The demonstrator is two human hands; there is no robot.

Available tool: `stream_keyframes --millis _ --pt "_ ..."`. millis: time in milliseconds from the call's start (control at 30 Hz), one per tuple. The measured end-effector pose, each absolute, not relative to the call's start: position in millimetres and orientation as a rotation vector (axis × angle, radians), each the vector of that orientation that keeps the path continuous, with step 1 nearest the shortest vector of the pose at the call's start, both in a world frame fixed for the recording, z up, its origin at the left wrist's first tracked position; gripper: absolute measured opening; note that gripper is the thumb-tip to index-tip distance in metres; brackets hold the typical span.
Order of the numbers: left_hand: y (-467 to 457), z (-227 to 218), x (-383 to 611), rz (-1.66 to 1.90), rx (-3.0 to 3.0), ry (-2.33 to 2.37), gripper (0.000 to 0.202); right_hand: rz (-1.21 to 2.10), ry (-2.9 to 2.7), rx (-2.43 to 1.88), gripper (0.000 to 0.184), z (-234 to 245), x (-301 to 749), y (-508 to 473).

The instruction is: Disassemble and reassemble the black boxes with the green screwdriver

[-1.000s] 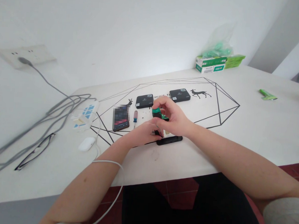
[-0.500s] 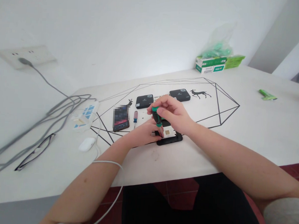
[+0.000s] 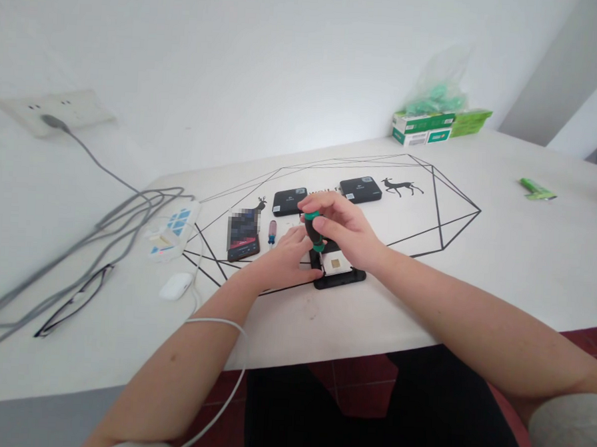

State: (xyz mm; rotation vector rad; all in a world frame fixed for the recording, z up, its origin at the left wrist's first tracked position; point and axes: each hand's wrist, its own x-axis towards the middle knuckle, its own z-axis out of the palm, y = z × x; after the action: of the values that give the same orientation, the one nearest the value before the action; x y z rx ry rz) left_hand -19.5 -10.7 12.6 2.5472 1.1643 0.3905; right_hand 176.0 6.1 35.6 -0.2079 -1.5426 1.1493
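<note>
Grip of right hand (image 3: 347,231) keeps the screwdriver (image 3: 314,232) — left hand (image 3: 283,256) edged up.

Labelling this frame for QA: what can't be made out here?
Head view only:
- Green screwdriver tip: lost behind the left hand, so its contact with the open black device is unseen.
- Device's inside: partly covered by the right hand.
- Phone screen: pixelated.
- Labels on the near black box and far black box: too small.
- Glasses and cables: blurred.
</note>
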Motion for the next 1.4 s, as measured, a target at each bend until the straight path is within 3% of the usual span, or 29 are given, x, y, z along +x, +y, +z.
stream_keyframes --millis 167,333,567,767,1033,1200,1400 --pt "-8 9 -21 0.401 2.554 1.134 0.083 1.181 -1.559 -0.225 0.02 35 177 6" --pt "-10 9 -20 0.408 2.505 1.148 0.071 1.076 -1.589 -0.283 0.02 34 176 6" --pt "-17 18 -11 0.491 2.487 1.065 0.045 1.308 -1.585 -0.25 0.013 40 182 1" --pt "-13 9 -15 0.461 2.422 1.097 0.053 0.99 -1.632 -0.26 0.022 36 178 6" --pt "-15 14 -13 0.462 2.451 1.077 0.044 1.191 -1.652 -0.176 0.02 39 180 -1" --pt "-15 13 -10 0.396 2.416 0.983 0.02 0.96 -1.695 -0.223 0.016 35 179 4" --pt "-15 13 -8 0.365 2.413 0.948 0.015 0.675 -1.684 -0.199 0.012 35 177 8"
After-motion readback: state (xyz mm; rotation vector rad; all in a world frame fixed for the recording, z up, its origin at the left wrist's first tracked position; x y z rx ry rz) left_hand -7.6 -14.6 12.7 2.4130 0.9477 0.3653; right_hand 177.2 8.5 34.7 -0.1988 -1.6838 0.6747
